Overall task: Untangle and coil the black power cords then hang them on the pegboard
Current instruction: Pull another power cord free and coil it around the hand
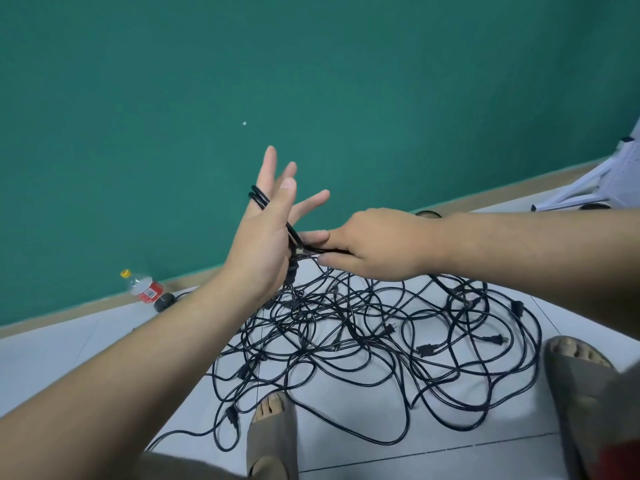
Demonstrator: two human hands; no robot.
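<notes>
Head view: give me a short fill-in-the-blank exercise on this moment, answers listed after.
1. The cord is looped around the fingers of the ____ hand.
2. The right hand pinches a strand of black ____.
3. The bottle by the wall has a ____ cap.
4. The tangled pile lies on the ____.

Missing words: left; cord; yellow; floor

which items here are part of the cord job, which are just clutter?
Job:
left hand, wound with a cord loop
right hand, pinching that cord
tangled black power cords

Clutter:
plastic bottle
black round object beside it
white stand
</notes>
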